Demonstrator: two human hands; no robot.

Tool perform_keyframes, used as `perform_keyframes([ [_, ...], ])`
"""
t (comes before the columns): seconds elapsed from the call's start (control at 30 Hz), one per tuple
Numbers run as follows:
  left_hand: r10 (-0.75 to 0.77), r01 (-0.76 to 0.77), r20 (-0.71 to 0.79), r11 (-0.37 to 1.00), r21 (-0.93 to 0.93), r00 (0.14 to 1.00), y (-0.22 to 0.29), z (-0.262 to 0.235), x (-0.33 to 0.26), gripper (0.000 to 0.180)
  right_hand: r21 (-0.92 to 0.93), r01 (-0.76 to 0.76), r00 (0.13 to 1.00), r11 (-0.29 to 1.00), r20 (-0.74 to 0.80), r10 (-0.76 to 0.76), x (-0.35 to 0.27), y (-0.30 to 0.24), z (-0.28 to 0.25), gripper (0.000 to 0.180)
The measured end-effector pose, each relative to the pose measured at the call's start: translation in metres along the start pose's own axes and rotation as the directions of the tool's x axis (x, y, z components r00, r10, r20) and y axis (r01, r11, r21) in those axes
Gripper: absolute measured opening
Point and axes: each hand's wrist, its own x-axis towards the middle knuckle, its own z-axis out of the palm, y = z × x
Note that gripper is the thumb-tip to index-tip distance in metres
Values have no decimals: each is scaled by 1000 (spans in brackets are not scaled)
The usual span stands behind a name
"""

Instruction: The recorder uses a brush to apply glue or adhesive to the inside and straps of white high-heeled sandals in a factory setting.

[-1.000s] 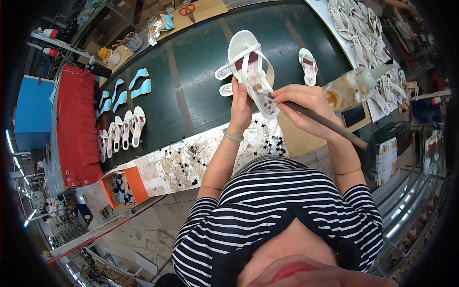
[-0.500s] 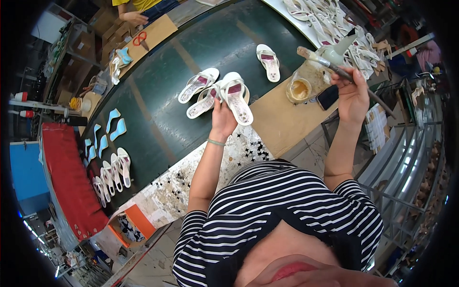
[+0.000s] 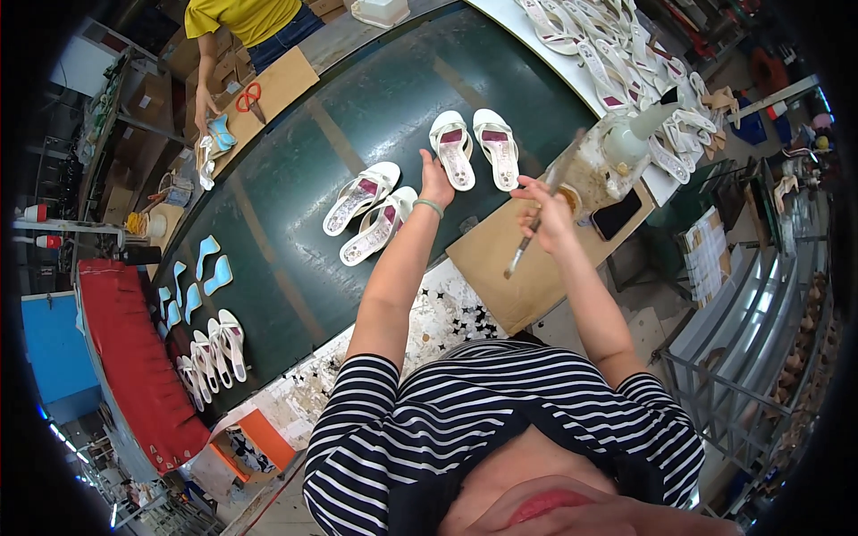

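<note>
My left hand (image 3: 436, 186) is at the near left side of a white sandal (image 3: 455, 161), its thumb raised along the edge and its other fingers hidden by the shoe. Close beside that shoe on the green conveyor belt lies a second white sandal (image 3: 497, 150). My right hand (image 3: 552, 219) grips a brush (image 3: 517, 255), bristles pointing down toward me and the handle blurred. The right fingertips reach the near end of the second sandal. Left of my left hand lie two more white sandals, one farther away (image 3: 362, 198) and one nearer (image 3: 380, 227).
Cardboard (image 3: 500, 259) edges the belt, with a phone (image 3: 617, 214) and a pale green bottle (image 3: 630, 138) nearby. Many sandals crowd a white table (image 3: 554, 71). Blue pieces (image 3: 217, 275) lie left. Across the belt, a person in yellow (image 3: 246, 22) works near red scissors (image 3: 248, 96).
My left hand has moved the sandal right, beside the single one and away from the other pair. My right hand has come down and left, turning the brush bristles toward me.
</note>
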Motion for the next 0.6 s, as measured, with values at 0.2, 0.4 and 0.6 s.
perform_keyframes([
  [0.2,43,-38,-56,996,80,998,-11,-10,-8,86,161,-114,941,980,-298,158,79,46,7,51],
  [0.4,-28,21,104,998,61,994,16,-23,-25,85,110,318,935,942,-202,-292,48,-6,21,39],
  [0.6,-52,44,81,995,91,995,14,-22,-41,82,-324,522,815,789,-85,-574,52,-71,35,40],
])
